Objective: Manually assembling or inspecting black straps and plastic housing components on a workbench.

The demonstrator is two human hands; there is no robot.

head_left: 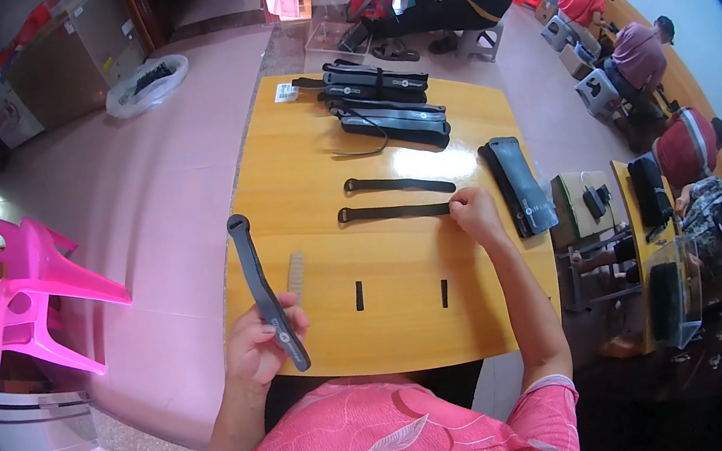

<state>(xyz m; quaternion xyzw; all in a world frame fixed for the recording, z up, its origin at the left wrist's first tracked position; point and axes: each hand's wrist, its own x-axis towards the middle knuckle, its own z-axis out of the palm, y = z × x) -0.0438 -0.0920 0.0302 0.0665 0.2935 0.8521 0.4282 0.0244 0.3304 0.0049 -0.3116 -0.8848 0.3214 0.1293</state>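
My left hand (260, 341), near the table's left front edge, is closed on a dark grey strap (256, 270) with a slotted, rounded end pointing up. My right hand (475, 214) has its fingers pressed together at the right end of a black strap (391, 212) that lies flat on the table; the tip is hidden under the fingers. Just beyond it lies a second black strap (401, 185), nearly parallel, also with a looped left end. Two short black strips (359, 296) are set apart on the table in front of me. Beside my left hand is a beige ridged piece (296, 274).
Bundles of dark straps (384, 83) lie at the table's far side, and another stack (518, 186) is at its right edge. A pink plastic stool (27, 293) lies tipped on the floor at left. Several people sit along benches at right (638, 56).
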